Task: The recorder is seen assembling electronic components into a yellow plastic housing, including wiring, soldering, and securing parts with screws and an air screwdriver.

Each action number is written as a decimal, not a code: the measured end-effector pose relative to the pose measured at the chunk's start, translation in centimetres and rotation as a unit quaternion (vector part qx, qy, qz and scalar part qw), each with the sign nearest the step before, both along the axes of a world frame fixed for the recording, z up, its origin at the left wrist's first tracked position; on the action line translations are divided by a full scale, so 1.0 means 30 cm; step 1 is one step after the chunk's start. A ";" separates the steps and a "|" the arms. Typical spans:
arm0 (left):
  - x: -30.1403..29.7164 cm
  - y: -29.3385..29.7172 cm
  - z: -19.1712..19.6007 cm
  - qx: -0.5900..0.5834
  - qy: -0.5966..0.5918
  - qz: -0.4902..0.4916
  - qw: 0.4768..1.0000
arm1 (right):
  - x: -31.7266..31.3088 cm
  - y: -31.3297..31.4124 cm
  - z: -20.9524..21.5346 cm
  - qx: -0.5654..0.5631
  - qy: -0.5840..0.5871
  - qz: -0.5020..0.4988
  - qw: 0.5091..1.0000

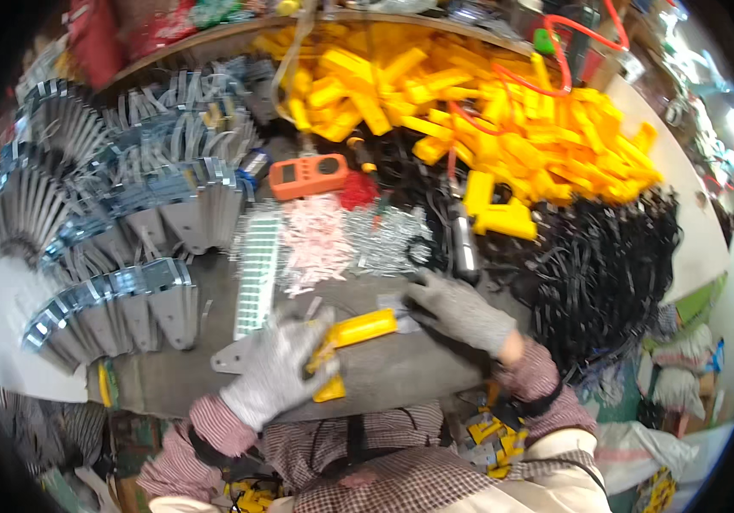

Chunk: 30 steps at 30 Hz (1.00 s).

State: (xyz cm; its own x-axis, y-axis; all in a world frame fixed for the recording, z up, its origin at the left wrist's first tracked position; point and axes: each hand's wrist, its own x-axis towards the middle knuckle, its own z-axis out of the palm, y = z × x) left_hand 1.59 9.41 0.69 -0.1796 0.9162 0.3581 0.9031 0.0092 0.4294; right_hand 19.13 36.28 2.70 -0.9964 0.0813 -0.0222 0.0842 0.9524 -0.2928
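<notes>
My left hand (286,368), in a grey knit glove, is closed around a yellow plastic piece (365,327) low over the dark work surface. The piece points right, and a yellow part shows below my fingers. A grey metal plate (232,357) with a rounded, holed end lies partly under this hand. My right hand (459,312), also gloved, hovers just right of the yellow piece, fingers somewhat blurred and apart, with nothing visible in them. A black and silver power screwdriver (464,244) hangs upright just beyond it.
Grey metal brackets (162,214) stand in rows at left. Yellow plastic pieces (504,128) are heaped at the back right, above black straps (606,274). Pale pink strips (316,239), silver screws (388,239), a green-and-white strip (258,274) and an orange device (308,175) lie centrally.
</notes>
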 end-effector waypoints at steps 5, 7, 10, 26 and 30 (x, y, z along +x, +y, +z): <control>-0.061 0.211 0.139 -0.176 -0.043 0.072 0.981 | -0.033 -0.049 0.114 -0.112 0.137 0.031 0.984; -0.032 0.149 0.131 -0.084 0.026 0.068 0.994 | 0.016 -0.034 0.073 -0.127 0.107 0.051 0.985; 0.046 0.028 0.035 -0.035 0.129 0.115 0.984 | 0.018 -0.051 -0.010 -0.144 0.072 0.038 0.986; 0.071 -0.083 -0.196 0.016 0.089 0.037 0.995 | -0.107 -0.207 0.054 -0.094 0.110 0.065 0.987; 0.064 -0.051 -0.155 -0.047 0.016 0.013 0.999 | -0.192 -0.232 -0.115 -0.147 0.073 0.092 0.982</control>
State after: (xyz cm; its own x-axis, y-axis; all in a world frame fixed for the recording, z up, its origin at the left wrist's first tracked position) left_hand 3.53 7.88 -3.97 -0.1939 0.9413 0.2763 0.9152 0.0721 0.3966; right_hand 13.37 29.33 -0.74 -0.9880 -0.0883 0.1271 -0.1446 0.8200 -0.5539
